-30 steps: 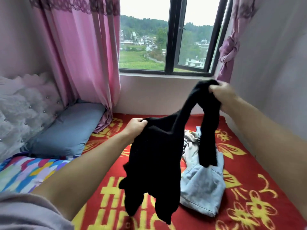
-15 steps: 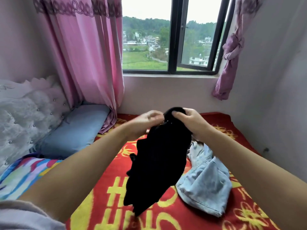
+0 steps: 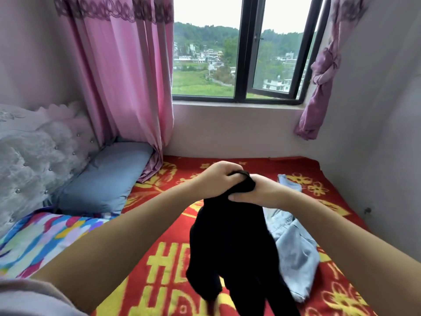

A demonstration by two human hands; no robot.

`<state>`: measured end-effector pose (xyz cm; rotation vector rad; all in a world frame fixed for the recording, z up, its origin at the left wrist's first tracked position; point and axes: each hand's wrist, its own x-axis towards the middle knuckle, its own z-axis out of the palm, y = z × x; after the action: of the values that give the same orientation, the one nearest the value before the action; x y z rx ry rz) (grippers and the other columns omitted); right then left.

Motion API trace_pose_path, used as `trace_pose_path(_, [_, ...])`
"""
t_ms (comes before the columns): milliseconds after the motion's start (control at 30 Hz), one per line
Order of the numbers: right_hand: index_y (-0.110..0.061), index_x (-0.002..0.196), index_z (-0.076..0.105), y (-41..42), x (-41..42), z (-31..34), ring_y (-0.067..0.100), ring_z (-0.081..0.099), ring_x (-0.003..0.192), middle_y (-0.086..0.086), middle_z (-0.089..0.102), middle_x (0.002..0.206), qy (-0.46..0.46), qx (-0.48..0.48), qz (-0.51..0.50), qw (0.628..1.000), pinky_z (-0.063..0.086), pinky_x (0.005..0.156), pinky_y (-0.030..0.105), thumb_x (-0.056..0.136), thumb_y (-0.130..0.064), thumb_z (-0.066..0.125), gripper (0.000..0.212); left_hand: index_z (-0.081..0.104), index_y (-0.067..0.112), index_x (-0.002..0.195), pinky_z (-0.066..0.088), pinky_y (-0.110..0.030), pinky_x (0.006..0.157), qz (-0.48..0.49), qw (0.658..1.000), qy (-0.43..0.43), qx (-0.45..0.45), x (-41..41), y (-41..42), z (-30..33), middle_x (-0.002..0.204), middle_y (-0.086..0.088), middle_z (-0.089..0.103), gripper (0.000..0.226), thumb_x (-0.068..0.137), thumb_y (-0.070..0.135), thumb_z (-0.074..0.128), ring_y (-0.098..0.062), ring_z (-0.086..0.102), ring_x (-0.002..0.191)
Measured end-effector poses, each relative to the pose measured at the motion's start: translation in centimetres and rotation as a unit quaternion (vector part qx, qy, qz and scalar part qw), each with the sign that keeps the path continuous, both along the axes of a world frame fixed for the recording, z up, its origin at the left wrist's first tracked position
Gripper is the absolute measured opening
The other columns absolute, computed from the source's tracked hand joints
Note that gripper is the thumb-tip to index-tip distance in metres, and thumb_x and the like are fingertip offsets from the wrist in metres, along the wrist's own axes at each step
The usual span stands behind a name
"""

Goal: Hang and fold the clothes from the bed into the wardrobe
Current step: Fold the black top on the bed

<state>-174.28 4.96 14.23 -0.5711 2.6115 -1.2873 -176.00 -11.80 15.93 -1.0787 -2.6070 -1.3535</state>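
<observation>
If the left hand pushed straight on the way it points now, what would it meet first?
Almost at once the right hand: the left hand points right, both gripping the black garment top. Depth between them is unclear.

Soft overcast daylight enters from the window (image 3: 246,55) at twelve o'clock, its sky blown white, while wide-angle distortion bends the edges and shadows stay faint.

Hidden folds, cropped edges, soft blur

The black garment (image 3: 232,242) runs off the bottom edge at 6 o'clock, its lower end blurred, and its kind cannot be told. Its top is bunched inside the left hand (image 3: 216,179) and right hand (image 3: 257,192), fingertips buried. It covers part of the light denim piece (image 3: 296,252) at 4 o'clock. The pink curtain (image 3: 118,71) is cropped at 12.
</observation>
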Motion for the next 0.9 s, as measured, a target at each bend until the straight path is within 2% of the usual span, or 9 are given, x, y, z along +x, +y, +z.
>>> trace_pose_path(67, [-0.020,0.084,0.070,0.5,0.4,0.2,-0.001,0.058,0.066,-0.014,0.064,0.069,-0.012,-0.038,-0.019,0.999,0.045,0.066,0.016,0.083,-0.018,0.073,0.004,0.058,0.029,0.066,0.037,-0.019,0.057,0.002,0.999,0.017,-0.052,-0.5,-0.1,0.9,0.057,0.016,0.053,0.023,0.087,0.020,0.063,0.003,0.046,0.053])
trace_pose_path(167, [-0.008,0.090,0.069,2.1,0.8,1.8,0.006,0.053,0.064,-0.004,0.059,0.071,-0.017,-0.054,-0.011,0.998,0.041,0.061,0.019,0.084,-0.013,0.070,0.007,0.058,0.030,0.084,0.042,-0.017,0.059,-0.021,0.981,-0.012,-0.192,-1.2,-1.7,1.8,0.072,0.015,0.058,0.015,0.080,0.037,0.071,0.001,0.054,0.065])
trace_pose_path(300, [-0.016,0.074,0.061,2.6,0.4,3.8,0.000,0.044,0.054,-0.015,0.049,0.057,0.005,0.053,0.012,0.998,0.034,0.054,0.014,0.084,-0.004,0.062,0.016,0.059,0.027,0.096,0.042,-0.015,0.058,-0.004,0.944,0.022,-0.328,-2.0,-3.4,2.7,0.079,0.015,0.056,0.018,0.080,0.028,0.068,0.002,0.053,0.068])
trace_pose_path(400, [-0.013,0.076,0.061,3.0,-0.3,4.5,-0.001,0.041,0.050,-0.016,0.047,0.053,0.054,0.110,0.004,0.992,0.033,0.052,0.010,0.079,-0.003,0.059,0.011,0.056,0.033,0.076,0.036,-0.011,0.048,0.003,0.934,0.008,-0.357,-2.8,-5.1,3.8,0.068,0.013,0.055,0.016,0.080,0.021,0.065,0.006,0.051,0.053])
trace_pose_path(500, [-0.012,0.076,0.060,3.5,-1.1,4.2,0.004,0.044,0.058,-0.012,0.051,0.059,0.155,0.173,-0.028,0.972,0.036,0.055,0.013,0.074,-0.006,0.061,0.007,0.059,0.030,0.069,0.035,-0.012,0.049,-0.003,0.948,-0.040,-0.317,-3.5,-7.4,4.4,0.058,0.015,0.054,0.017,0.080,0.019,0.066,0.003,0.046,0.048])
trace_pose_path(600, [-0.020,0.067,0.056,3.7,-1.6,3.3,0.002,0.043,0.055,-0.014,0.051,0.056,0.191,0.141,-0.053,0.970,0.035,0.056,0.017,0.076,-0.004,0.059,0.020,0.064,0.027,0.069,0.035,-0.015,0.052,-0.030,0.966,-0.125,-0.224,-3.5,-9.5,4.0,0.059,0.016,0.049,0.007,0.075,0.029,0.065,-0.005,0.045,0.055])
trace_pose_path(667, [-0.025,0.070,0.061,3.7,-1.7,2.9,0.000,0.044,0.058,-0.018,0.053,0.058,0.151,0.070,-0.060,0.984,0.036,0.061,0.020,0.082,-0.002,0.055,0.027,0.068,0.027,0.074,0.037,-0.011,0.054,-0.046,0.973,-0.177,-0.142,-3.4,-10.5,3.5,0.064,0.015,0.053,0.006,0.076,0.033,0.067,-0.003,0.049,0.058])
trace_pose_path(767, [-0.005,0.089,0.067,3.5,-1.6,2.7,0.016,0.044,0.068,0.001,0.050,0.072,0.082,-0.054,-0.059,0.993,0.035,0.063,0.031,0.091,-0.008,0.057,0.011,0.071,0.031,0.083,0.043,-0.006,0.054,-0.064,0.971,-0.221,-0.062,-3.2,-11.8,2.4,0.069,0.018,0.064,0.015,0.086,0.017,0.067,0.005,0.058,0.059])
trace_pose_path(900, [-0.006,0.088,0.071,4.5,-1.2,4.9,0.017,0.051,0.063,0.004,0.057,0.071,0.015,-0.048,-0.060,0.997,0.040,0.055,0.024,0.091,-0.028,0.062,0.023,0.071,0.029,0.093,0.052,-0.027,0.080,-0.010,0.981,-0.181,-0.075,-3.7,-12.9,0.2,0.090,0.008,0.071,0.019,0.079,0.017,0.072,-0.008,0.065,0.084])
